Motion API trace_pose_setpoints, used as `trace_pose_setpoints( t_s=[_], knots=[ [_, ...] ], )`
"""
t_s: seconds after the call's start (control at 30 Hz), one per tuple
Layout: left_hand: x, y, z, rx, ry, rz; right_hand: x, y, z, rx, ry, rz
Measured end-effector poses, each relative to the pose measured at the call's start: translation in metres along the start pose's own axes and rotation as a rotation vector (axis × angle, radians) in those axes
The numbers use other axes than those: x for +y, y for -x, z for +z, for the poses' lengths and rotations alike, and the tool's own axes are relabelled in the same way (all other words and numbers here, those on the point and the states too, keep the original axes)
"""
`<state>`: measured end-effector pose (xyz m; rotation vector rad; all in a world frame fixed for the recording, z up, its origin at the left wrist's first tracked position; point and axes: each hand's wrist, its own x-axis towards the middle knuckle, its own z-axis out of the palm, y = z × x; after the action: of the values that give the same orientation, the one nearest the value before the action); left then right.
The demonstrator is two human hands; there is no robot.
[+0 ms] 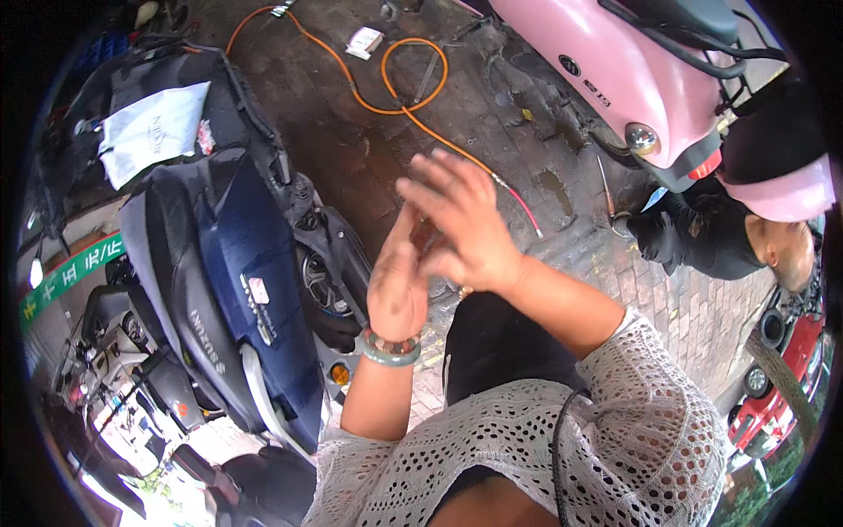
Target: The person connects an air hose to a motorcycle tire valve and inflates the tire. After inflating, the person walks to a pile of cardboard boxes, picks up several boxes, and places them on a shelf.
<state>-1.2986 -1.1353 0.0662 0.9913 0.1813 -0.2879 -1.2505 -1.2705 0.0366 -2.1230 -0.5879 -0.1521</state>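
While left hand (pixel 396 294) points forward, right hand (pixel 470 224) slants leftward.

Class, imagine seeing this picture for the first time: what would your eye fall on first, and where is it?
Probably the bare left hand and bare right hand, raised close together near the centre and blurred. Next might come the glossy pink scooter at the upper right, then the thin orange hose looping across the upper middle.
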Motion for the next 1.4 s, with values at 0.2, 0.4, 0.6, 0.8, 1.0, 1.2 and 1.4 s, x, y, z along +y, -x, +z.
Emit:
trace_pose_setpoints(
  t_s=[0.2, 0.4, 0.6, 0.8, 1.0, 1.2, 1.4],
  knots=[
    [0.066, 0.052, 0.059, -0.195, 0.093, -0.065, -0.052, -0.017, -0.032, -0.032, -0.12, -0.184],
    [0.124, 0.03, 0.088, -0.113, 0.263, -0.027, -0.111, -0.075, -0.072, 0.055, -0.088, -0.253],
    [0.173, -0.011, 0.095, -0.06, 0.275, -0.06, -0.118, -0.139, -0.102, -0.128, -0.008, -0.353],
    [0.242, -0.055, 0.092, -0.181, 0.145, 0.09, -0.134, -0.23, -0.123, -0.104, 0.137, -0.518],
    [0.304, -0.131, 0.025, 0.113, -0.222, 0.194, -0.128, -0.338, -0.09, -0.163, 0.121, -0.562],
    [0.388, -0.242, -0.08, 0.089, -0.052, 0.093, -0.11, -0.488, -0.015, -0.226, 0.186, -0.628],
    [0.532, -0.376, -0.132, 0.108, -0.04, 0.081, -0.108, -0.675, 0.037, -0.191, 0.178, -0.549]
  ],
)
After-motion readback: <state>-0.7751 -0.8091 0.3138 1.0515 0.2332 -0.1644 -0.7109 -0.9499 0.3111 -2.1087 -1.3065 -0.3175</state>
